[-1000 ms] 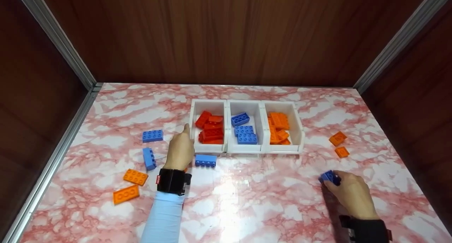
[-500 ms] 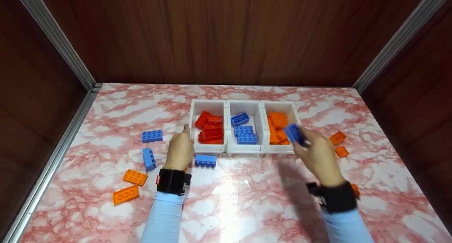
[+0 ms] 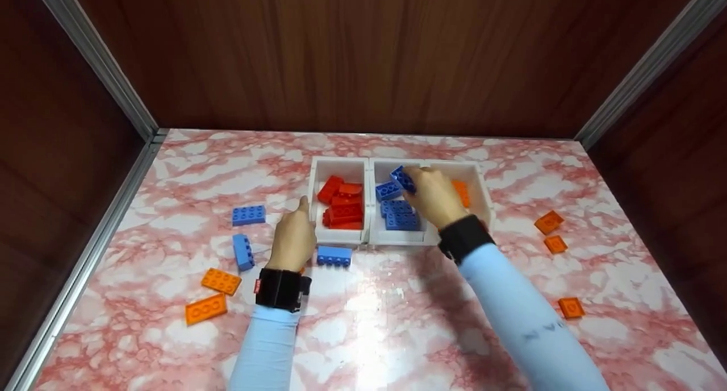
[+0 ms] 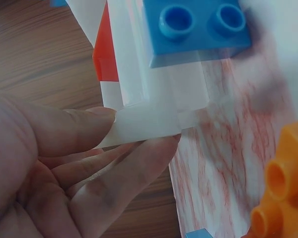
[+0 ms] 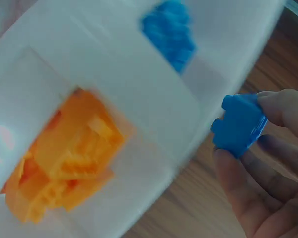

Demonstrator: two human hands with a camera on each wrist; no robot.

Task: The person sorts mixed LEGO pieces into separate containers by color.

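Note:
My right hand [image 3: 436, 195] pinches a blue toy brick [image 3: 402, 179] between thumb and fingers, over the middle bin. In the right wrist view the held brick [image 5: 238, 124] shows its studs to the left. Several blue bricks [image 3: 401, 220] lie in that middle bin. My left hand [image 3: 292, 237] grips the left white bin [image 3: 312, 178] at its left side. The left wrist view shows the thumb and a finger on either side of the bin's corner [image 4: 149, 121]. Red bricks [image 3: 343, 213] lie in the left bin.
Orange bricks [image 5: 69, 153] fill part of the right bin, which my right hand partly covers. Loose blue bricks [image 3: 249, 215] and orange bricks [image 3: 205, 308] lie to the left. A blue brick [image 3: 334, 256] lies before the bins, and 3 orange bricks [image 3: 548, 223] lie right.
My right hand has carried the blue brick from the right side of the table, up and left, to above the middle bin. The left hand keeps its place at the left bin.

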